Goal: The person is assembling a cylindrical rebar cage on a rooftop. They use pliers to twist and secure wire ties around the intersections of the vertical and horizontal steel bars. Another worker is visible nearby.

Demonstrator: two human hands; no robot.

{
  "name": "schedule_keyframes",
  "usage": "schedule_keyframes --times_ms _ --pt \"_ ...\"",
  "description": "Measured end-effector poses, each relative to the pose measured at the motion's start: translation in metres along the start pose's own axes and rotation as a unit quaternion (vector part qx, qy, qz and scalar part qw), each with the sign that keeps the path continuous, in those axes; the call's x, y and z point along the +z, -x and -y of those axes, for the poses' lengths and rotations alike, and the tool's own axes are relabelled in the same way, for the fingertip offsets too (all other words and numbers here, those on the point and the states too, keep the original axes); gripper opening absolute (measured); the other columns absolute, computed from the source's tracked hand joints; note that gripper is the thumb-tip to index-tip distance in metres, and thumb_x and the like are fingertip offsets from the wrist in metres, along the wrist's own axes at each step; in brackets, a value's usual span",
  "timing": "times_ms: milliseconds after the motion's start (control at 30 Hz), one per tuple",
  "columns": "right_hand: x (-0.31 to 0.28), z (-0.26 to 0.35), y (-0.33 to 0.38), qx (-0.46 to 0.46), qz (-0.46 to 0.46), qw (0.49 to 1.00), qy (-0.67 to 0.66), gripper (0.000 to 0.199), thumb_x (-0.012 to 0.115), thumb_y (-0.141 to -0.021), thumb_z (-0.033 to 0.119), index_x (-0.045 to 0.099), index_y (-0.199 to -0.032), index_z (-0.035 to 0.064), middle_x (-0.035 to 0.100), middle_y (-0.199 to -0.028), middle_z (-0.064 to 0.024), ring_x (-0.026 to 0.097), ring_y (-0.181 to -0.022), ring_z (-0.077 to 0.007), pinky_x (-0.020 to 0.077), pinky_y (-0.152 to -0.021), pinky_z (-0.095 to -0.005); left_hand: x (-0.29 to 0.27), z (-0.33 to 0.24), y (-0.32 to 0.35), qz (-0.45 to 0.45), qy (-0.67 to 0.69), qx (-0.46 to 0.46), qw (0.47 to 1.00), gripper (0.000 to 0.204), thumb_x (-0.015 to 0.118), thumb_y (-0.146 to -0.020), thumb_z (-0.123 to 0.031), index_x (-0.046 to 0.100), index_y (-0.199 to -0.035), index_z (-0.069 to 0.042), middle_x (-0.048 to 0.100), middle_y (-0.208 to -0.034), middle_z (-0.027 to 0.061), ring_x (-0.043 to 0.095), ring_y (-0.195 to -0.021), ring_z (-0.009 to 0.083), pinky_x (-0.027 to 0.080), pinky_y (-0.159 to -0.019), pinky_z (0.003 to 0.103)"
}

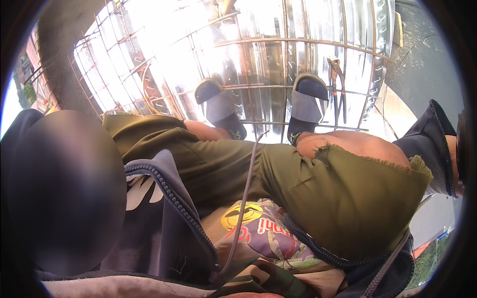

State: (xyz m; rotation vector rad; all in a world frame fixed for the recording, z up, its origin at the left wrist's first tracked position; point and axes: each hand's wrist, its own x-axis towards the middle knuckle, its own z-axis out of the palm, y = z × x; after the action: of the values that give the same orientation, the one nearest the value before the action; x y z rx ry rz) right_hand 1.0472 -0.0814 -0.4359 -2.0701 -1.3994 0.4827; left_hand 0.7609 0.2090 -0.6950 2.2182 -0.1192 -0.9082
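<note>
My left hand is not in the picture. At the right edge a dark sleeve [428, 146] ends in a wide cuff with a strip of bare skin past it; no hand or fingers show there. A pair of end-cutting pincers [338, 82] with orange and dark handles lies on the shiny ribbed metal decking [266, 62], just right of my right shoe [309, 97]. My left shoe [216, 102] rests on the same decking. Thin steel bars [298, 40] cross over the metal in a grid.
A grey concrete beam [62, 49] runs along the upper left. To the right is a dark grey surface [425, 54]. A large blurred dark shape [64, 193] covers the left side. Something brownish [226, 7] shows at the top edge, too glaring to make out.
</note>
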Motion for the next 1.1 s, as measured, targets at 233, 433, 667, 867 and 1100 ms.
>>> schedule_keyframes --times_ms 233,433,667,867,1100 --pt "-0.063 -0.044 -0.012 -0.017 -0.075 0.993 0.089 0.037 0.062 -0.104 0.002 0.066 -0.14 0.0043 0.07 -0.128 -0.0144 0.064 -0.098 -0.0146 0.0482 -0.094 -0.0238 -0.021 -0.001 -0.024 -0.032 -0.001 0.041 0.999 0.022 0.062 -0.097 -0.006 0.066 -0.118 -0.002 0.07 -0.103 0.015 0.068 -0.084 0.0272 0.055 -0.077 0.042" --pt "-0.027 -0.089 -0.028 0.049 -0.259 0.963 0.062 0.036 0.06 -0.106 0.002 0.069 -0.141 0.0079 0.07 -0.136 -0.0123 0.066 -0.107 -0.015 0.0483 -0.097 -0.0234 -0.178 -0.082 -0.034 -0.088 0.027 0.252 0.963 0.022 0.063 -0.096 -0.006 0.066 -0.117 -0.002 0.069 -0.102 0.0146 0.067 -0.084 0.0271 0.055 -0.077 0.042" --pt "0.005 -0.086 -0.046 0.123 -0.34 0.932 -0.021 0.047 0.056 -0.103 -0.006 0.071 -0.141 0.0162 0.064 -0.104 -0.0068 0.056 -0.085 -0.0127 0.0477 -0.076 -0.0279 -0.378 -0.188 0.061 -0.243 -0.045 0.514 0.821 0.022 0.063 -0.095 -0.007 0.066 -0.116 -0.002 0.068 -0.1 0.014 0.066 -0.083 0.027 0.054 -0.077 0.042" --pt "0.02 -0.099 -0.042 0.151 -0.415 0.891 -0.104 0.048 0.055 -0.11 0.004 0.055 -0.157 0.0157 0.065 -0.111 -0.0044 0.057 -0.1 -0.0101 0.0456 -0.087 -0.0239 -0.411 -0.222 0.104 -0.272 -0.105 0.589 0.754 0.022 0.064 -0.094 -0.007 0.066 -0.115 -0.002 0.068 -0.099 0.0136 0.066 -0.083 0.0269 0.054 -0.076 0.041" --pt "-0.003 -0.077 -0.02 0.03 -0.564 0.804 -0.185 0.035 0.065 -0.106 0.007 0.062 -0.14 0.0042 0.055 -0.085 -0.0005 0.04 -0.07 -0.0055 0.0328 -0.062 -0.0243 -0.395 -0.228 0.074 -0.211 -0.141 0.609 0.752 0.022 0.064 -0.093 -0.007 0.065 -0.114 -0.003 0.067 -0.098 0.0131 0.065 -0.082 0.0267 0.053 -0.076 0.041"
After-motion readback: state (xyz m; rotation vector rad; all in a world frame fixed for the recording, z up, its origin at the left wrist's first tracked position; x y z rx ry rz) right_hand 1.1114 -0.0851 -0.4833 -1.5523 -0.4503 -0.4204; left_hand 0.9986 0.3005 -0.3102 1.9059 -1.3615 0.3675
